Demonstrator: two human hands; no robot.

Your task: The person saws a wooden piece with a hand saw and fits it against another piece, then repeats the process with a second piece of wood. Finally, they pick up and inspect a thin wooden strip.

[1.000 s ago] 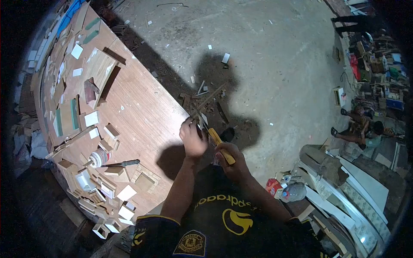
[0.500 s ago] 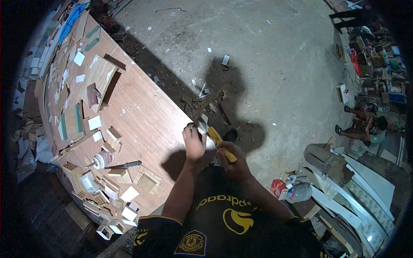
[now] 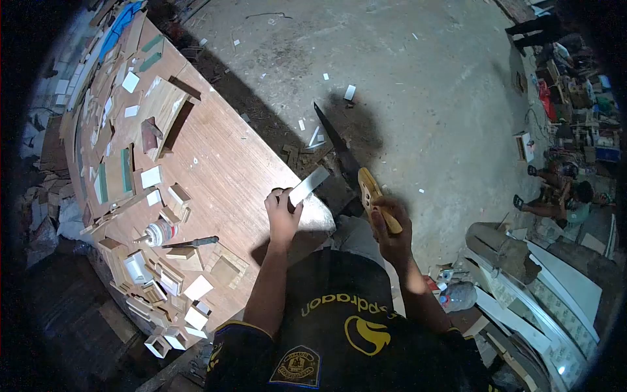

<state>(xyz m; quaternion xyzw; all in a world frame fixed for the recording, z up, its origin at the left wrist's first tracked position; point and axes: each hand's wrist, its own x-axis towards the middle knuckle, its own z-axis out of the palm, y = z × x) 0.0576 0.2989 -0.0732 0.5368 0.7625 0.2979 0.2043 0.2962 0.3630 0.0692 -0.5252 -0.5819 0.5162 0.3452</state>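
Note:
My left hand [image 3: 283, 212] grips a pale, narrow board piece [image 3: 309, 185] at the corner of the wooden table [image 3: 228, 157], and the piece juts out past the edge. Off to the right, my right hand [image 3: 390, 227] is wrapped round the yellow handle [image 3: 372, 191] of a handsaw. The saw's dark blade [image 3: 335, 138] points up and left over the floor, apart from the piece.
Small wooden boxes [image 3: 157, 343], a bottle [image 3: 159, 233] and a black-handled tool [image 3: 202, 241] lie on the table's left part. Offcuts [image 3: 350, 92] are scattered on the floor. Another person [image 3: 555, 196] sits at the far right; boards [image 3: 562, 281] lean at lower right.
My right hand has moved right with the saw, whose blade now shows clear of the table corner. The pale piece in my left hand is now more visible and angled up to the right.

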